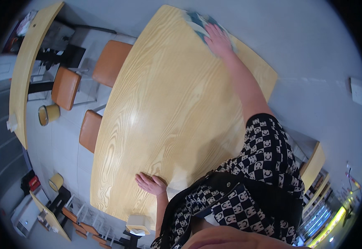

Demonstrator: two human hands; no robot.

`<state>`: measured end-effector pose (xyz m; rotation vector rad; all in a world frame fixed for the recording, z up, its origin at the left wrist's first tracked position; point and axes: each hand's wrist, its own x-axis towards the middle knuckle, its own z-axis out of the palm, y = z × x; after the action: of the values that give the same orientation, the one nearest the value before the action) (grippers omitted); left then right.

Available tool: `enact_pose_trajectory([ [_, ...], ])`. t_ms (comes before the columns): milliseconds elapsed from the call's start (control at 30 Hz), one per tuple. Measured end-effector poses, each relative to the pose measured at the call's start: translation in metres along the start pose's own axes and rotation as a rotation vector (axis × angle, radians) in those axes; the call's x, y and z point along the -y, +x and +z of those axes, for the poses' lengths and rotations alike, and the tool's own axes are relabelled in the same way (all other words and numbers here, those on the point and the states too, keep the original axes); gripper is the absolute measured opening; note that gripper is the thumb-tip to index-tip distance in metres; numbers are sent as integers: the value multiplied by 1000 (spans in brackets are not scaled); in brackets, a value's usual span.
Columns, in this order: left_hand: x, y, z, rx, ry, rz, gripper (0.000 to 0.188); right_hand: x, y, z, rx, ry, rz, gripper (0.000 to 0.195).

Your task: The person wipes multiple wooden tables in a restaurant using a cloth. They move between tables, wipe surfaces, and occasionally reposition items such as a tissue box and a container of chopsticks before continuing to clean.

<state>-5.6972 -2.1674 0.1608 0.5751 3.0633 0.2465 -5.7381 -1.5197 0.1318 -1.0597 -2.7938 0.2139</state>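
My right hand (pixel 219 40) reaches to the far end of a wood-grain table (pixel 168 102). It presses flat on a teal and white cloth (pixel 197 22), which lies along the table's edge beside the wall and looks blurred. My left hand (pixel 151 184) rests palm down on the near part of the tabletop, fingers spread, with nothing under it that I can see. Close to that hand, at the near edge, stands a pale tissue box (pixel 138 223) with a white tissue showing.
Brown-seated chairs (pixel 112 63) line the table's left side. Beyond them are a yellow waste bin (pixel 49 114) and another wooden table (pixel 31 71). A grey wall (pixel 305 56) borders the right side. More chairs (pixel 89 228) and a small table (pixel 48 216) stand at lower left.
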Motion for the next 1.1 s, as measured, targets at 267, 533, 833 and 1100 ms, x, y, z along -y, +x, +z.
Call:
enact_pose_trajectory([
  [267, -2, -5, 1, -40, 12, 44, 59, -209, -263, -50, -127, -32, 592, 48],
  [533, -1, -3, 0, -48, 11, 33, 58, -127, -264, -65, 124, -50, 388, 46],
  [833, -2, -3, -2, -35, 31, -10, 60, 2, -50, -16, 147, -234, 281, 57],
  [1100, -2, 6, -8, -6, -14, -9, 62, 335, -55, 30, 54, -82, -638, 41],
])
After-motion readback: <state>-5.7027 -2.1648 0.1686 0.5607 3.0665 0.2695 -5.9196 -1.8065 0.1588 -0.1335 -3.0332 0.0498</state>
